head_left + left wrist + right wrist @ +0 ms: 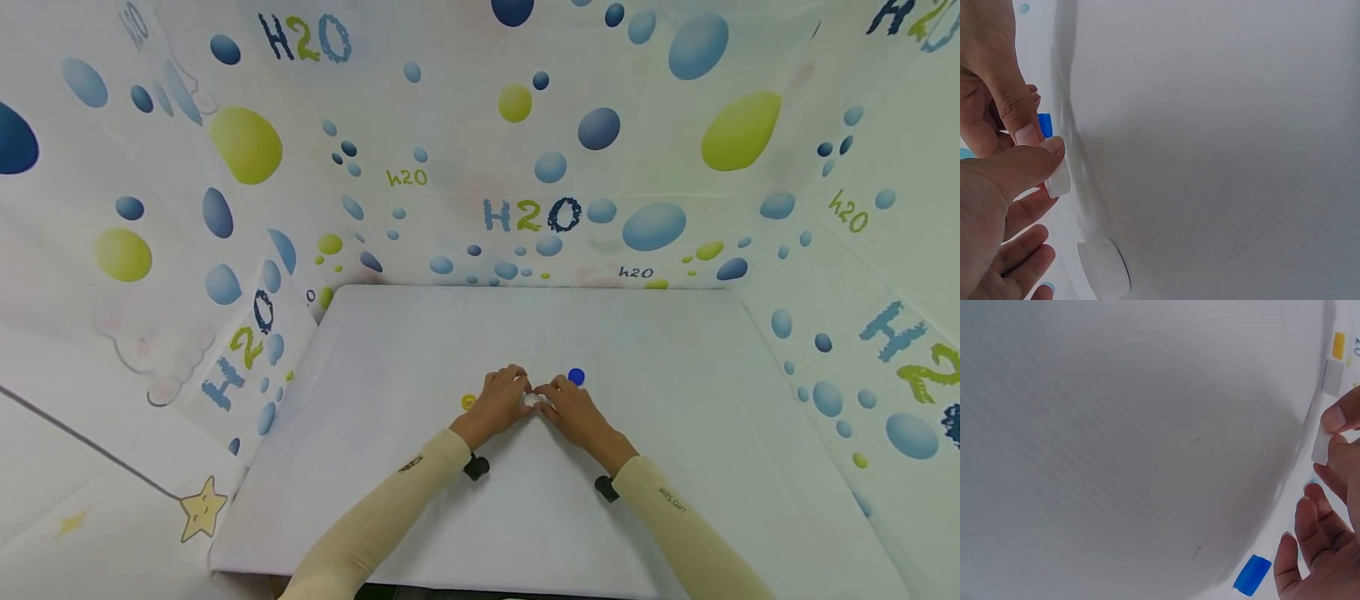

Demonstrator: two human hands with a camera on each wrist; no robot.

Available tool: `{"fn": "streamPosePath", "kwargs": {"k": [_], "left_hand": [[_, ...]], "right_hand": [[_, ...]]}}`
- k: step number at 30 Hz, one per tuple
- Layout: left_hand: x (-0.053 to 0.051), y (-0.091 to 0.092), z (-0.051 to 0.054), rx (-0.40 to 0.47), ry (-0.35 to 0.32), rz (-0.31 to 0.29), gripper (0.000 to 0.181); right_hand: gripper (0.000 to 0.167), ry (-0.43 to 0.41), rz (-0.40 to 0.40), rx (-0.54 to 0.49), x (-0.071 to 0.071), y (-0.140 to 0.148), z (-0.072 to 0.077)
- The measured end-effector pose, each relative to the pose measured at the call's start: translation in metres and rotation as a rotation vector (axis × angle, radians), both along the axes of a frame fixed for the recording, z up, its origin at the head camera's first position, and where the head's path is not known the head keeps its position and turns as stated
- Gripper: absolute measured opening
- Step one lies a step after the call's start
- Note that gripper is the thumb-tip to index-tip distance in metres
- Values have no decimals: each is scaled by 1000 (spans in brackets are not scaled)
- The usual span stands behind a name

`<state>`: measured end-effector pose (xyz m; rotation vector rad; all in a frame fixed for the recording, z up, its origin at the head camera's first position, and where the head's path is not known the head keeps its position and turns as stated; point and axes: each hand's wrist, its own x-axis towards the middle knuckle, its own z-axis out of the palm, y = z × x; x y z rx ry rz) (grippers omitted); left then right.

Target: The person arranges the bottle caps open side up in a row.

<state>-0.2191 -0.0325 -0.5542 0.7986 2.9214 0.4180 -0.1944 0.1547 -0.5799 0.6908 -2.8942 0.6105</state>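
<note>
Both bare hands meet near the middle of the cloth-covered white table (420, 517), the left hand (497, 407) and the right hand (576, 412) turned inward, fingertips nearly together. The left forearm, in a cream sleeve (386, 504), comes in from eight o'clock; the right forearm, sleeved alike, from four. Between them, thumb and fingertips of each hand pinch a small white disc-like piece (1058, 175), the two thumbs close together on its near side. In the wrist views, the remaining fingers of each hand are loosely bent and apart from the piece.

Seen from the head, a small blue round piece (576, 377) lies at two o'clock from the pinched piece, just beyond the right hand, and a small yellow round piece (468, 402) at nine o'clock, just outside the left. A second white round piece (1333, 376) shows beside the yellow one in the right wrist view.
</note>
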Motion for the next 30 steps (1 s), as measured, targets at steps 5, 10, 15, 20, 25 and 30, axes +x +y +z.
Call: {"fn": "streamPosePath", "kwargs": {"k": [5,10,15,20,25,30], "left_hand": [[-1,2,-3,-11,17,-3,28],[-1,3,-4,-9,20,6,28],[-1,3,-3,-12,22,-2,28],[-1,3,-5,-20,16,-3,28],[-2,3,-5,-34,18,-6,29],[-2,4,-4,-49,12,-8,30]], "right_hand": [[30,-9,-21,1,0,1,-2],[30,-11,-33,7,-1,1,-5],[29,-6,-38,7,-2,2,-7],[29,-13,-42,14,-3,1,-9],[29,-16,-50,16,-3,1,-9],[29,-7,-52,13,-3,0,-10]]}}
